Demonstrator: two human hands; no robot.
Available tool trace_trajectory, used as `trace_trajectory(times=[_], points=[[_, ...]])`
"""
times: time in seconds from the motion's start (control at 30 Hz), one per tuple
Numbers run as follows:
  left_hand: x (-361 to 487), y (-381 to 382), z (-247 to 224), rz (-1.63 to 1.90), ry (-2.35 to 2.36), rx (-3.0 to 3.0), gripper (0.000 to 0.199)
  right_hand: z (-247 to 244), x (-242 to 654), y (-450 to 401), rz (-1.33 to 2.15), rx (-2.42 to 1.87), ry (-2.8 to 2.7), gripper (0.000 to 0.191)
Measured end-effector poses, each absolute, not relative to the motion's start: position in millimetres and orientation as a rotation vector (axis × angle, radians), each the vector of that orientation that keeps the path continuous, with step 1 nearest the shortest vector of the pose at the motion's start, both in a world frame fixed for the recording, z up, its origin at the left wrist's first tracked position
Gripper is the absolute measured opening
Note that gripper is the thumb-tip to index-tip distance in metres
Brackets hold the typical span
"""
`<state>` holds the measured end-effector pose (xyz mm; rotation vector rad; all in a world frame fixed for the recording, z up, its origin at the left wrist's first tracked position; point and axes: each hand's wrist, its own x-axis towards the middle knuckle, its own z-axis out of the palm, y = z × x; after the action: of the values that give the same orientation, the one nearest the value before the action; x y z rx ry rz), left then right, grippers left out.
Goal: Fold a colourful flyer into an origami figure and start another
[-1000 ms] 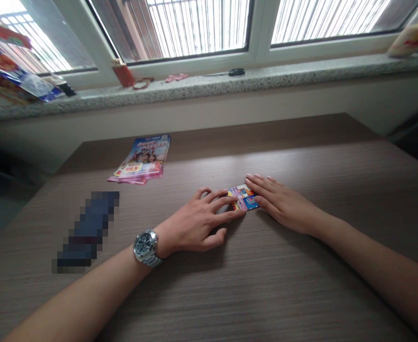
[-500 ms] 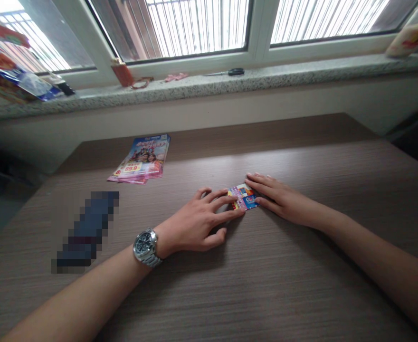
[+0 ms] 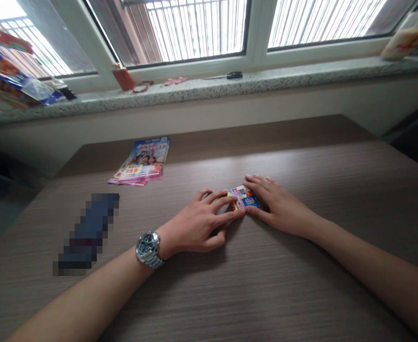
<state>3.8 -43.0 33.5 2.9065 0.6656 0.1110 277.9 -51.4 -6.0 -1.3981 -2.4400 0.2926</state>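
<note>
A small colourful folded paper [image 3: 243, 196] lies flat on the brown wooden table [image 3: 266, 294]. My left hand [image 3: 204, 221], with a metal watch at the wrist, rests on its left part with fingers spread. On the paper's right edge lies my right hand [image 3: 282, 206], its fingers extended and the thumb at the lower right corner. Both hands touch the paper from above, and neither grips it. Parts of the paper are hidden under the fingers.
A stack of printed flyers [image 3: 143, 161] lies at the back left. Nearer, on the left, is a pixelated dark object [image 3: 90, 232]. The stone windowsill [image 3: 194, 90] holds scissors [image 3: 233, 75], a red item [image 3: 123, 78], pink pieces and food packaging [image 3: 16, 78].
My right thumb has moved left and down to the paper's lower corner, uncovering a little more of its right part. My left hand has hardly moved.
</note>
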Motion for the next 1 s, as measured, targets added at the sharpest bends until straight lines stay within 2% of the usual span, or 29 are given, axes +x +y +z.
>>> trace_trajectory(times=[0.3,0.53,0.73,1.0], points=[[2.3,-41.3,34.1,0.109,0.666,2.892,0.063,-9.1,288.4,-44.0,0.493,-1.344,-2.400,0.056],[2.3,-40.4,33.3,0.142,0.655,2.895,0.063,-6.9,303.2,-36.5,0.650,-1.294,-2.482,0.061],[1.4,-40.1,32.3,0.158,0.648,2.913,0.062,-9.0,304.9,-36.4,0.625,-1.276,-2.504,0.062],[0.3,-37.1,28.5,0.121,0.634,2.943,0.062,-6.8,300.7,-43.6,0.510,-1.232,-2.500,0.050]])
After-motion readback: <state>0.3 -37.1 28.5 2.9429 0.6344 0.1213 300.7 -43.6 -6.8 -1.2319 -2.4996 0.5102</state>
